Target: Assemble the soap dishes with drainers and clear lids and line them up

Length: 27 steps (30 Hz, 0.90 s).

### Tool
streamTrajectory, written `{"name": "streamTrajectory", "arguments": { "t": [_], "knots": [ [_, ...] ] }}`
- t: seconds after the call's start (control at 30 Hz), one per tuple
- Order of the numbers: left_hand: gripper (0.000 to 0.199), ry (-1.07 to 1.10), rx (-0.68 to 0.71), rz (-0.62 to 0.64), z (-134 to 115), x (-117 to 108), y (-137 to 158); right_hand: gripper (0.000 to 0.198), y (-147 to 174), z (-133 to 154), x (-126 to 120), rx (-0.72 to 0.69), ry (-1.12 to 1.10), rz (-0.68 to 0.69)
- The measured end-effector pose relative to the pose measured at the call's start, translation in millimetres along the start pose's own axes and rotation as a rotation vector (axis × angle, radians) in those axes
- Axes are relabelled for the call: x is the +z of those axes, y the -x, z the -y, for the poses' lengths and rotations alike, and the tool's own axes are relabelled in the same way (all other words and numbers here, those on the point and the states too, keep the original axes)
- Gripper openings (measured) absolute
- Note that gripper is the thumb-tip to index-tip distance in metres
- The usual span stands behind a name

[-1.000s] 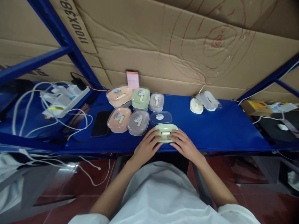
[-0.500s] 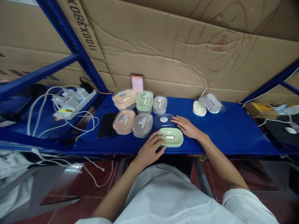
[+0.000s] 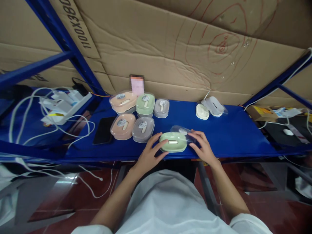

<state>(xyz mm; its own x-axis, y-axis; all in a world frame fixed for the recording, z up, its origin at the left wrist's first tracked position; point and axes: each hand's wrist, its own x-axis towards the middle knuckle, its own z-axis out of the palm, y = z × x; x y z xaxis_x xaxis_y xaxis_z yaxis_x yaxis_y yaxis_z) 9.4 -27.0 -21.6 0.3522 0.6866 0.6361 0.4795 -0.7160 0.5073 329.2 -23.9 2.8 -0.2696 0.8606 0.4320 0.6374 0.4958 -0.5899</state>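
A light green oval soap dish [image 3: 179, 148] with a pale oblong piece in its middle sits uncovered near the table's front edge. My left hand [image 3: 149, 155] grips its left end, thumb at the front and fingers over the rim. In my right hand [image 3: 204, 149] is a clear plastic lid [image 3: 179, 130] bearing a round sticker; the fingers pinch its right side. Tilted, the lid lies just behind the dish's right end and partly overlaps it in view. Whether the two touch is unclear.
Lidded boxes stand to the left: peach [image 3: 123, 126], grey [image 3: 143, 129], and others behind, including a green one [image 3: 145, 104]. A black phone [image 3: 103, 130] lies beyond them. White cables and a power strip [image 3: 70, 110] are far left. Cream [image 3: 202, 112] and grey pieces [image 3: 214, 106] sit back right.
My right hand has taken hold of the clear lid and brought it right and forward, tilted, to the green dish's right end. My left hand keeps its grip on the dish. The view has shifted slightly.
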Motion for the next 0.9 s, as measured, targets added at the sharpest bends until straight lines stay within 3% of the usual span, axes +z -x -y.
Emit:
{"name": "streamTrajectory", "arguments": {
  "t": [0.1, 0.33, 0.47, 0.73, 0.9],
  "knots": [
    [0.053, -0.005, 0.003, 0.009, 1, -1, -1, 0.042, -6, 13, 15, -0.126, -0.052, 0.066],
    [0.031, -0.013, -0.036, -0.012, 1, -1, -1, 0.062, -5, 22, 24, -0.250, 0.057, 0.209],
    [0.025, -0.021, -0.006, -0.039, 1, 0, -1, 0.075, 0, 21, 26, -0.302, 0.103, 0.197],
    [0.017, -0.038, 0.016, -0.076, 3, 4, 0, 0.075, 3, 14, 30, -0.360, 0.124, 0.149],
    [0.020, -0.137, 0.014, -0.100, -1, 8, 3, 0.075, 4, 21, 35, -0.308, 0.224, 0.093]
  ]
}}
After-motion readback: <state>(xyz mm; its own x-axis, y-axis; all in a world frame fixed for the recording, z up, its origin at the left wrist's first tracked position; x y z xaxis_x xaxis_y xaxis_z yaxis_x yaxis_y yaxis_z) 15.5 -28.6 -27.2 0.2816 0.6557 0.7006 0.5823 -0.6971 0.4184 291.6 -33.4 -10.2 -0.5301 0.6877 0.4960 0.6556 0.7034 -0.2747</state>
